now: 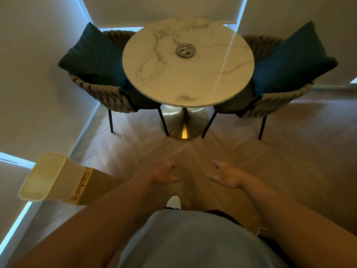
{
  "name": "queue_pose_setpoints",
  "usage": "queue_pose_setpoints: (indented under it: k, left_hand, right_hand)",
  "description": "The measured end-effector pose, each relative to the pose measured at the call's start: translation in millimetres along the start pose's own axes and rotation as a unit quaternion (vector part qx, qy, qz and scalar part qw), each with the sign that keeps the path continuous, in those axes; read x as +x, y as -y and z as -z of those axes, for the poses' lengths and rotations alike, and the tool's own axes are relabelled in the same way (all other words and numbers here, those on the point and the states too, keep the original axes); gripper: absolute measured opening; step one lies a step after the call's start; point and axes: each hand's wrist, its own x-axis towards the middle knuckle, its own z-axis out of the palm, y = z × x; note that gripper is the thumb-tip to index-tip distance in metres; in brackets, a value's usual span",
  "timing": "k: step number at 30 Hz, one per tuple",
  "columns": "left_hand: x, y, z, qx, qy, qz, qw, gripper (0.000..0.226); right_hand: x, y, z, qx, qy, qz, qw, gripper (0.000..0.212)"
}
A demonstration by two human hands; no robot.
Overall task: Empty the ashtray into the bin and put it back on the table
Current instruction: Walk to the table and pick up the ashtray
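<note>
You wear a pale grey-blue shirt (193, 240), dark shorts (228, 216) and a white shoe (173, 202); your forearms are bare, without sleeves.

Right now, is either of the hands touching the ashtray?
Apart. The head view shows the left hand and right hand empty over the floor, the ashtray alone on the table.

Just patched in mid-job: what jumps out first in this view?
The round marble table dominates the centre, a small metal ashtray sitting near its middle between two woven chairs with blue cushions. Both hands, left hand and right hand, hang empty in front, and a cream bin stands at the left.
</note>
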Motion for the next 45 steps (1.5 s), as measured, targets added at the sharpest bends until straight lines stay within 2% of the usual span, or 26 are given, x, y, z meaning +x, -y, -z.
queue_pose_setpoints:
  k: [8, 14, 18, 26, 34, 45]
  left_hand:
    - [65.5, 16.8, 81.0, -0.015, -0.001, -0.026, 1.0, 0.071]
    - [125.9, -7.1, 150.3, -0.045, -0.06, -0.057, 0.996, 0.067]
    - [160.0, -26.2, 201.8, -0.066, -0.089, -0.054, 0.992, 0.066]
    - [224.6, -56.0, 297.3, -0.083, -0.166, -0.017, 0.982, 0.074]
    - [279.1, -43.5, 370.0, -0.094, -0.171, -0.008, 0.981, 0.082]
    - [382.8, 3.9, 476.3, -0.087, -0.155, -0.065, 0.982, 0.084]
  right_hand:
    - [73.9, 32.6, 62.1, 0.009, -0.003, 0.011, 1.0, 0.082]
    - [138.5, 41.8, 125.5, 0.016, -0.02, 0.063, 0.998, 0.077]
    - [181.1, 48.6, 181.5, -0.013, -0.014, 0.074, 0.997, 0.077]
    - [249.3, 67.4, 287.0, -0.042, -0.065, 0.119, 0.99, 0.078]
    - [309.8, 88.9, 344.2, -0.035, -0.062, 0.116, 0.991, 0.077]
    - [398.0, 127.3, 409.9, -0.019, -0.105, 0.022, 0.994, 0.077]
